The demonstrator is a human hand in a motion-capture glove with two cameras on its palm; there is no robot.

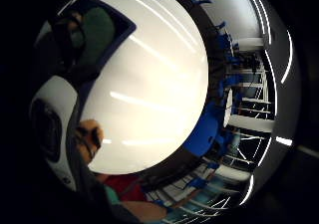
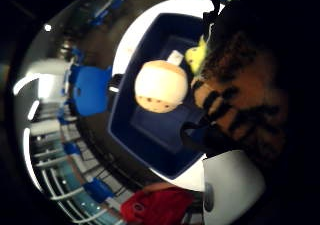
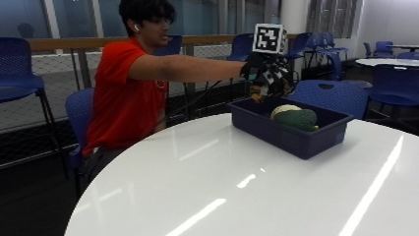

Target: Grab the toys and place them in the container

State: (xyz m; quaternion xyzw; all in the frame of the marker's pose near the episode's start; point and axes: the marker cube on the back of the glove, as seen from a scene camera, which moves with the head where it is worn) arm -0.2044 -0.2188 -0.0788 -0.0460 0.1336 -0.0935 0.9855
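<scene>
My gloved right hand is stretched out above the far end of a dark blue container on the round white table. It grips a brown plush toy with black stripes, which hangs just over the container's rim and fills much of the thumb side palm view. Inside the container lie a cream round toy, a dark green toy and a yellow-green toy. The little finger side palm view shows the table and the container's corner.
The container stands at the table's far right part. Blue chairs stand close behind the container, and another chair holds the seated person. A second white table is at the back right.
</scene>
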